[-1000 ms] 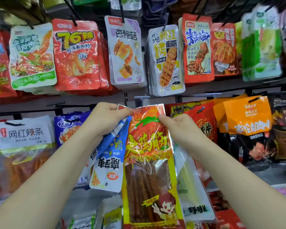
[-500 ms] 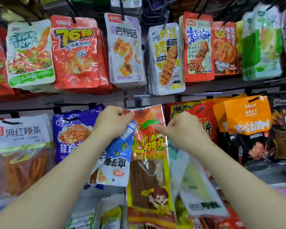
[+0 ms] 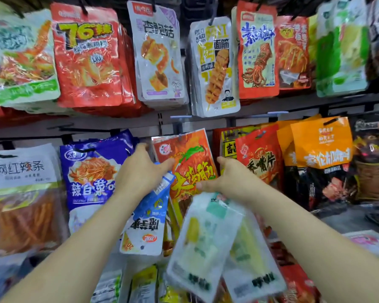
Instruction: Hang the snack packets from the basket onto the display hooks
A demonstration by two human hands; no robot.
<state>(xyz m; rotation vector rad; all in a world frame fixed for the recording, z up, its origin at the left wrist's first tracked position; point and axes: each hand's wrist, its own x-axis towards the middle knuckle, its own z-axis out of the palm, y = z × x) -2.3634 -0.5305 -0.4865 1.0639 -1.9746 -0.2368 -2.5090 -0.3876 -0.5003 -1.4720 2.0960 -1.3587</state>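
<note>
the orange-red snack packet (image 3: 190, 158) hangs between the two hands, its top edge up at the display hook (image 3: 179, 125); blur keeps me from telling whether the punched hole is fully seated on the wire. it looks like a light, thin foil-and-film pouch, limp, crinkly and rather slick, so it will likely swing and twist if steered from below. the stiffest place to take it is the flat sealed strip at the top, either side of the hole, pinched rather than squeezed across the filled part.

the left hand (image 3: 140, 173) is at the packet's left edge, its fingers (image 3: 166, 164) stretched onto the front face near the upper corner. under that palm the same hand grips a blue-and-white packet (image 3: 147, 219), which dangles upside down below the wrist.

the right hand (image 3: 232, 180) is at the packet's right edge, thumb raised just beside it, the other fingers curled in below. they clamp the tops of the pale green packets (image 3: 206, 241), which hang downward and are badly blurred; there look to be two.

outside the left fingers hang purple packets (image 3: 92, 171) on the next hook, and outside the right fingers a row of red packets (image 3: 258, 158). the basket is not clearly in view.
</note>
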